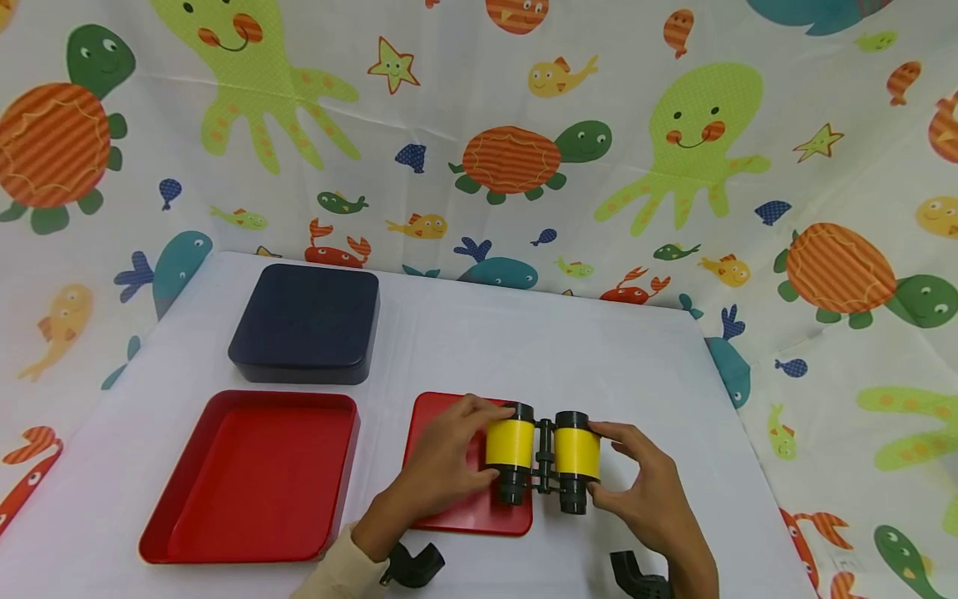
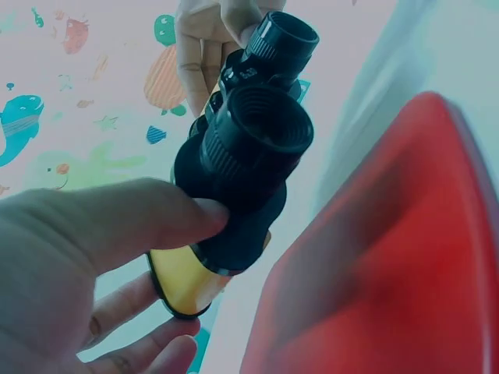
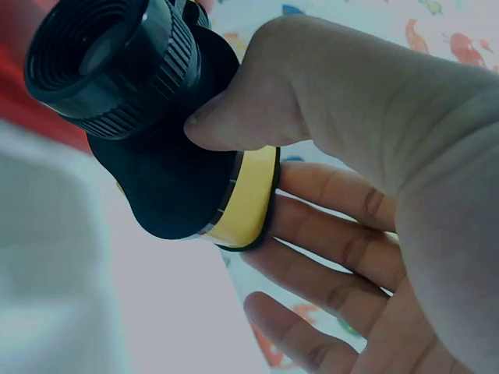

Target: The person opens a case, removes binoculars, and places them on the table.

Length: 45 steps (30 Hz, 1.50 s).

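Both hands hold a pair of yellow and black binoculars (image 1: 577, 453), one barrel each. My left hand (image 1: 443, 457) grips the left barrel, thumb at the eyepiece end and fingers at the front end. On the other barrel, my right hand (image 1: 649, 482) pinches the two ends the same way. In the left wrist view the binoculars (image 2: 253, 140) show both eyepieces, with the left thumb against the black body. The right wrist view has the right thumb on the black housing and fingertips along the yellow barrel's far edge. A flat red lid (image 1: 479, 517) lies below and left of the binoculars.
An open red box (image 1: 247, 482) stands at the left of the white table (image 1: 599, 358). Behind it sits a dark navy box (image 1: 307, 320), its flat side up. A curtain printed with sea animals (image 1: 419, 100) hangs around the table's back and sides.
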Available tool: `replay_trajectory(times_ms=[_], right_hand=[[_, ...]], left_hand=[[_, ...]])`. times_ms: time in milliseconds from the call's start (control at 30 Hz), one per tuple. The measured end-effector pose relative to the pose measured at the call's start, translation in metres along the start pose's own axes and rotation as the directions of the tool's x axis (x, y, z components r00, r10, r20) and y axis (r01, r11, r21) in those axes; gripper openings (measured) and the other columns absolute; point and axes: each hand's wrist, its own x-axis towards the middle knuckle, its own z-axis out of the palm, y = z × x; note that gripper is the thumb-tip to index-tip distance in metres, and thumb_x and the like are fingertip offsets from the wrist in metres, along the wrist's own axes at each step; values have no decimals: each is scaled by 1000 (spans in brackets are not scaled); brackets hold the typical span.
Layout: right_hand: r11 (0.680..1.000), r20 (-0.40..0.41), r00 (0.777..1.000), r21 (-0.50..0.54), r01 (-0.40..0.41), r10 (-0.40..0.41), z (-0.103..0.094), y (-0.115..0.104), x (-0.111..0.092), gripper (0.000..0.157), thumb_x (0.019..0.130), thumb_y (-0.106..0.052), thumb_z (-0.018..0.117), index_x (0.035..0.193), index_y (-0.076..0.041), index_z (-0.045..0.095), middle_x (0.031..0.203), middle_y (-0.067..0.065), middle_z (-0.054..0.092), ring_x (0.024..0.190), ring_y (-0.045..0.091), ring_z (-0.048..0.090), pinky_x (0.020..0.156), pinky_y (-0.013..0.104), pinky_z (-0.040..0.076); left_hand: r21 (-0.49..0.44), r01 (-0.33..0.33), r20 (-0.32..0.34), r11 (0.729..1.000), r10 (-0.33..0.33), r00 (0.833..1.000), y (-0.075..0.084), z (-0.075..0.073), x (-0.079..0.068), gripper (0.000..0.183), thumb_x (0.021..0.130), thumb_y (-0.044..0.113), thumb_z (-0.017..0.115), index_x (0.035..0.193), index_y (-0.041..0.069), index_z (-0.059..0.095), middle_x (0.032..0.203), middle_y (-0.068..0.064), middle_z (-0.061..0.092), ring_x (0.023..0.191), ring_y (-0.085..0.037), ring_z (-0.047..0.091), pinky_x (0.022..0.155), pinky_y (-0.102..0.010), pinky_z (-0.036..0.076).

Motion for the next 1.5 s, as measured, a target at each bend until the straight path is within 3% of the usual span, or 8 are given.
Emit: replay_trajectory(times_ms=[467, 867, 1133, 1500], right_hand=[[997, 17, 999, -55, -49, 50, -20, 28, -9, 78, 71, 2, 91, 142, -17, 63, 143, 6, 67, 130, 37, 65, 108, 59, 54], [986, 69, 985, -54, -157, 160, -35, 52, -13, 79, 73, 0, 89, 145, -12, 60, 149, 15, 62, 136, 49, 58, 109, 71, 47], [974, 109, 969, -73, -214, 221, -44, 66, -17, 79, 74, -2, 88, 146, -10, 58, 151, 19, 60, 138, 54, 55, 108, 76, 43], [975, 126, 967, -46, -218, 222, -45, 80, -17, 78, 74, 2, 87, 146, -8, 58, 150, 21, 60, 139, 51, 54, 112, 75, 41]], left_hand=[[-30, -33, 38, 999, 34, 999, 9, 31, 14, 69, 78, 16, 92, 143, 19, 68, 134, 1, 64, 122, -16, 62, 97, -32, 60], [-26, -70, 75, 997, 72, 995, 10, 61, 26, 69, 80, 20, 91, 145, 21, 66, 133, 2, 65, 123, -13, 62, 99, -28, 56], [60, -135, 88, 989, 130, 988, 12, 80, 35, 67, 80, 24, 93, 142, 20, 68, 130, 4, 67, 116, -11, 65, 92, -22, 54], [121, -115, 117, 986, 101, 988, 15, 94, 39, 69, 80, 30, 95, 143, 21, 67, 130, 3, 67, 114, -12, 65, 93, -23, 56]])
